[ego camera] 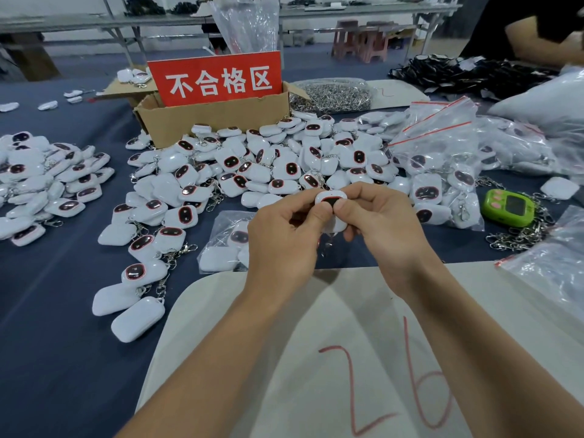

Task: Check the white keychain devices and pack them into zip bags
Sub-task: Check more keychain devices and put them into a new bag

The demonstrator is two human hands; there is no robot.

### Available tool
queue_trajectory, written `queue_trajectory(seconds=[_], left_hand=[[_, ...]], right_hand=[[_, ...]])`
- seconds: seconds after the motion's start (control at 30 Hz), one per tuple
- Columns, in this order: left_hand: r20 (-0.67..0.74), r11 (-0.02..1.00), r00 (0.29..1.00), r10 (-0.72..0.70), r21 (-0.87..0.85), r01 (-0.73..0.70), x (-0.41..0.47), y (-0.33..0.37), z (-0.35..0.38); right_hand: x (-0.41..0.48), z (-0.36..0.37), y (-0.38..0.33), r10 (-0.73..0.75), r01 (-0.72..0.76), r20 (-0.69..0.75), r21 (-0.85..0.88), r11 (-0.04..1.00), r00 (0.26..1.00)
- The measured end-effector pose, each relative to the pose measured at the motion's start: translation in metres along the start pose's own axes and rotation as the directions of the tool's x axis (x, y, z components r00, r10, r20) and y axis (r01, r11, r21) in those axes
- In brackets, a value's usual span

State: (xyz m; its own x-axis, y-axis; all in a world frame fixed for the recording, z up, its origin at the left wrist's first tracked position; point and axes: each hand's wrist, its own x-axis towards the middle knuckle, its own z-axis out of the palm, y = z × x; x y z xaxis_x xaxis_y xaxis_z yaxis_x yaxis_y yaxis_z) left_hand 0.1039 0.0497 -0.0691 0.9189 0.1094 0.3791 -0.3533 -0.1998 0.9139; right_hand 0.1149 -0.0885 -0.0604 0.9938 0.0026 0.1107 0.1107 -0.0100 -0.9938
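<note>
White keychain device [330, 197] pinched between left grip [281, 241] and right grip [388, 229].

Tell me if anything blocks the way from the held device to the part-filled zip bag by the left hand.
Nothing visible does. The left hand and right hand pinch the device; the zip bag lies just beyond the left hand, partly hidden by it. Its opening cannot be seen.

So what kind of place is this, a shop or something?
Probably a small factory's checking and packing bench: heaps of identical white keychain devices cover the table, a cardboard box carries a red sign reading "reject area", and zip bags hold packed ones.
</note>
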Motion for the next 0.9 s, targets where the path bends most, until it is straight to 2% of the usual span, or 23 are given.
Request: queue_trajectory(seconds=[0.23,0.43,0.57,0.8,0.9], left_hand=[[-0.023,1.000,0.999,-0.025,-0.010,0.025,0.0002,0.0012,-0.0016],[-0.033,0.997,0.998,-0.049,-0.056,0.047,0.0009,0.0009,0.0004],[-0.037,0.997,0.998,-0.056,-0.056,0.053,0.0011,-0.0001,-0.0002],[-0.053,0.998,0.997,-0.048,-0.045,0.046,0.0001,0.0026,-0.0001],[-0.068,0.998,0.996,-0.051,0.030,0.053,-0.0002,-0.0003,-0.0015]], right_hand=[[-0.0022,0.0033,-0.0018,-0.031,0.033,0.046,-0.045,0.998,0.998],[-0.0041,0.0023,-0.0025,-0.015,0.014,0.082,0.011,1.000,0.997],[-0.0044,0.0030,-0.0019,0.003,0.002,0.082,-0.058,0.998,0.997],[-0.0034,0.0025,-0.0009,-0.042,0.042,0.007,-0.080,0.996,0.999],[-0.0024,-0.0018,-0.0012,-0.096,0.083,-0.103,-0.118,0.990,0.990]])
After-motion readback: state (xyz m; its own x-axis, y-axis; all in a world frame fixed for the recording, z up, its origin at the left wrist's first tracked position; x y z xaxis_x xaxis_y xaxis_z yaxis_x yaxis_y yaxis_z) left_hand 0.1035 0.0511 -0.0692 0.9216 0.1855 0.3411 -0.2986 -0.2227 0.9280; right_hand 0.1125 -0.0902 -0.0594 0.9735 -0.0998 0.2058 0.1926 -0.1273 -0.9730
